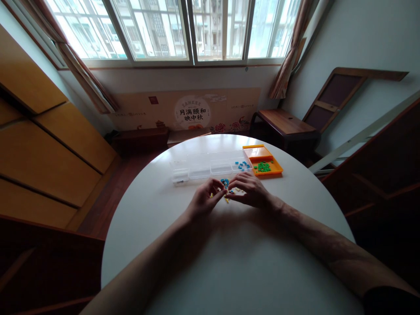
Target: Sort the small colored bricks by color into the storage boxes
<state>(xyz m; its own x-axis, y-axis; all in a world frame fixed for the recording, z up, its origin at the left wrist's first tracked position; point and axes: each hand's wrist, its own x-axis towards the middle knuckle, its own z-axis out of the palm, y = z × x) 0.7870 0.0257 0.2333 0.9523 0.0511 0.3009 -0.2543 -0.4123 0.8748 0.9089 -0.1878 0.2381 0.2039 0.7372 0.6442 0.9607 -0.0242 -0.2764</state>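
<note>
Near the middle of the white round table, my left hand (206,199) and my right hand (252,191) meet over a small heap of mixed little pieces (225,182), blue, yellow and other colours. Thumb and fingers of the left hand are pinched together; anything between them is too small to make out. The right hand's fingers curl in towards the same spot, their tips close to the left thumb, and what they grip is also too small to name. A few yellow pieces (226,200) lie under and beside the fingertips. Part of the heap is hidden by the hands.
Beyond the hands lies a clear compartment box (199,174), with blue pieces (243,166) in its right end. Against it stands an orange tray (278,168) holding green pieces (264,167). The white table (249,267) has a round edge; a wooden chair (287,121) stands behind right.
</note>
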